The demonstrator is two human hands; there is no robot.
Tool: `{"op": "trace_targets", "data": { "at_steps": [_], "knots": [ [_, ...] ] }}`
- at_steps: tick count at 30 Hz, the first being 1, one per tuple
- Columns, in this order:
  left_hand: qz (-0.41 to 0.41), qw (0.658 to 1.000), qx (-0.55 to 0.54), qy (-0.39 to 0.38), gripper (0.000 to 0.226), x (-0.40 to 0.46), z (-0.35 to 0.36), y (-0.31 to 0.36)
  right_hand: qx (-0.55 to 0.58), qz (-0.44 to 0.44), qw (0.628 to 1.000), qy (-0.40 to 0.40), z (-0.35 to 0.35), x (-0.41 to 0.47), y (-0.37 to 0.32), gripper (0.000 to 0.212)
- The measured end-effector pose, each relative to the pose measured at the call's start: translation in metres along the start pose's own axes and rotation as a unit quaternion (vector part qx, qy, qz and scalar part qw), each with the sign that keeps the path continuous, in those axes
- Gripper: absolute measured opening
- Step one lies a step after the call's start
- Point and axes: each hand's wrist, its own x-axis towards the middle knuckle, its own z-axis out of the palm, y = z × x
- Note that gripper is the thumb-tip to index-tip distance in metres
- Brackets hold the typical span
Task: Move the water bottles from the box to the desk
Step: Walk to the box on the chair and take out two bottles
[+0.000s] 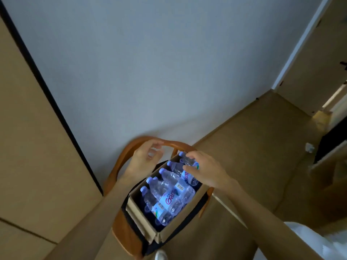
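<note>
Early stage: five water bottles (169, 194) lie in the cardboard box (142, 222) on the chair (120, 166), right hand (204, 169) gripping the farthest, left hand (144, 156) loosely curled, empty, desk unseen

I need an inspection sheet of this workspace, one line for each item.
Surface: wooden chair with a dark seat carries the box; no desk seen.
Job's things: cardboard box, open, holds five water bottles lying side by side.
Clutter: small white object on the floor.
Hands: left hand hovers open above the box's far end; right hand rests on the farthest bottles, fingers curled over them.
Cables: nothing seen.
Surroundings: grey wall, tan floor.
</note>
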Motion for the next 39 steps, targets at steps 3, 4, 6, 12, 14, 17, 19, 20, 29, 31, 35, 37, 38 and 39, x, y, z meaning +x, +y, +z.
{"op": "trace_targets", "data": {
  "at_steps": [3, 4, 6, 12, 14, 17, 19, 20, 29, 31, 35, 37, 38, 39],
  "knots": [
    [-0.038, 0.999, -0.001, 0.020, 0.017, 0.017, 0.008, -0.033, 0.011, -0.012, 0.999, -0.041, 0.021, 0.039, 0.019, 0.044],
    [-0.061, 0.998, 0.006, 0.022, 0.017, 0.023, 0.011, -0.043, 0.018, -0.010, 0.998, -0.057, 0.028, 0.050, 0.024, 0.045],
    [-0.115, 0.993, 0.010, 0.028, 0.015, 0.033, 0.020, -0.065, 0.025, -0.003, 0.995, -0.093, 0.043, 0.070, 0.036, 0.047],
    [-0.235, 0.971, 0.017, 0.038, 0.013, 0.043, 0.041, -0.114, 0.091, 0.066, 0.972, -0.205, 0.090, 0.109, 0.059, 0.048],
    [-0.268, 0.962, 0.014, 0.053, 0.014, 0.041, 0.046, -0.127, 0.111, 0.085, 0.961, -0.240, 0.108, 0.122, 0.065, 0.052],
    [-0.321, 0.945, 0.015, 0.061, 0.012, 0.029, 0.053, -0.142, 0.130, 0.106, 0.940, -0.299, 0.132, 0.140, 0.069, 0.049],
    [-0.363, 0.929, 0.022, 0.068, 0.010, 0.019, 0.058, -0.154, 0.115, 0.096, 0.937, -0.314, 0.147, 0.150, 0.072, 0.028],
    [-0.383, 0.920, 0.031, 0.071, 0.009, 0.014, 0.061, -0.161, 0.108, 0.096, 0.936, -0.321, 0.154, 0.156, 0.072, 0.031],
    [-0.562, 0.814, 0.004, 0.149, 0.033, -0.011, 0.107, -0.196, 0.089, 0.098, 0.899, -0.418, 0.204, 0.179, 0.082, 0.059],
    [-0.571, 0.810, 0.020, 0.132, 0.038, -0.008, 0.112, -0.198, 0.089, 0.098, 0.897, -0.423, 0.207, 0.184, 0.084, 0.059],
    [-0.575, 0.810, 0.060, 0.100, 0.033, 0.002, 0.112, -0.204, 0.085, 0.075, 0.890, -0.441, 0.205, 0.195, 0.084, 0.044],
    [-0.571, 0.812, 0.088, 0.081, 0.037, 0.006, 0.109, -0.205, 0.072, 0.061, 0.886, -0.453, 0.203, 0.202, 0.084, 0.041],
    [-0.569, 0.813, 0.099, 0.072, 0.041, 0.008, 0.108, -0.206, 0.064, 0.053, 0.883, -0.461, 0.203, 0.206, 0.084, 0.041],
    [-0.568, 0.813, 0.110, 0.061, 0.045, 0.010, 0.106, -0.205, 0.055, 0.043, 0.881, -0.468, 0.203, 0.208, 0.084, 0.042]
  ]
}}
